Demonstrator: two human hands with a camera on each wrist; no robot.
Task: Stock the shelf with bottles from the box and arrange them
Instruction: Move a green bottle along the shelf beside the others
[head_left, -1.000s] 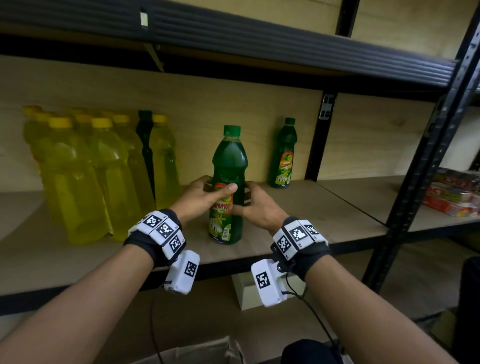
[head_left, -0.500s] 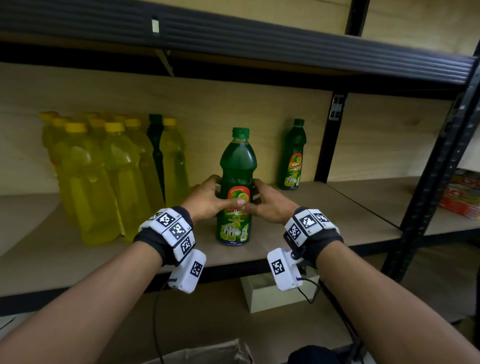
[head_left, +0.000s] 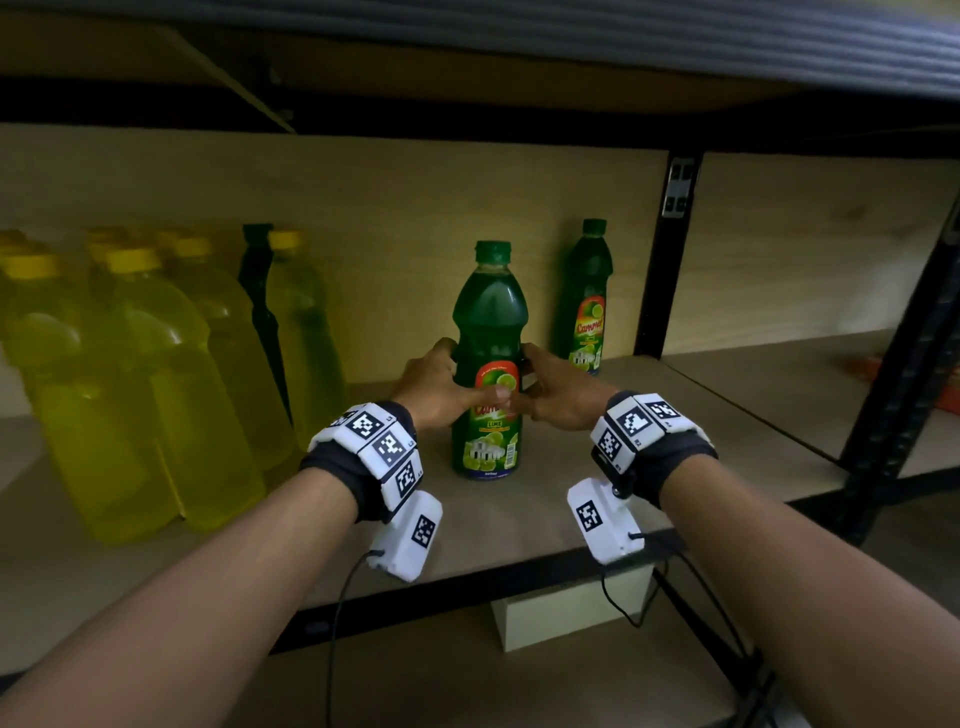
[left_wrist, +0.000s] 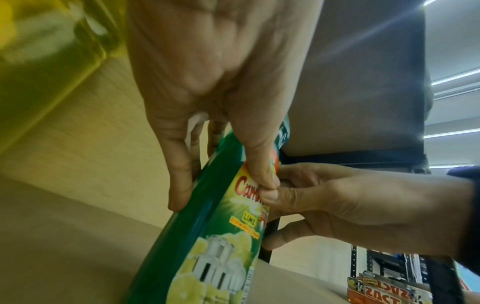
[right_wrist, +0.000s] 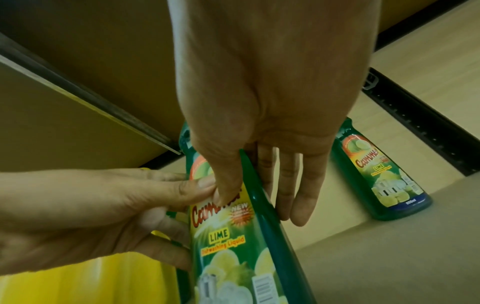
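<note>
A green lime dishwashing-liquid bottle stands upright on the wooden shelf, label toward me. My left hand grips it from the left, thumb across the label and fingers behind. My right hand grips it from the right the same way; the two thumbs meet on the label. The left wrist view shows the bottle under my left hand. In the right wrist view my right hand wraps the bottle. A second green bottle stands behind, near the back panel.
Several yellow bottles crowd the shelf's left side, with a dark green bottle among them. A black upright post divides the shelf bays. The upper shelf edge hangs overhead. Red boxed goods lie on the right bay.
Both hands have pushed the green bottle deeper onto the shelf and turned it, so its label now faces me. My head has moved closer to the shelf.
</note>
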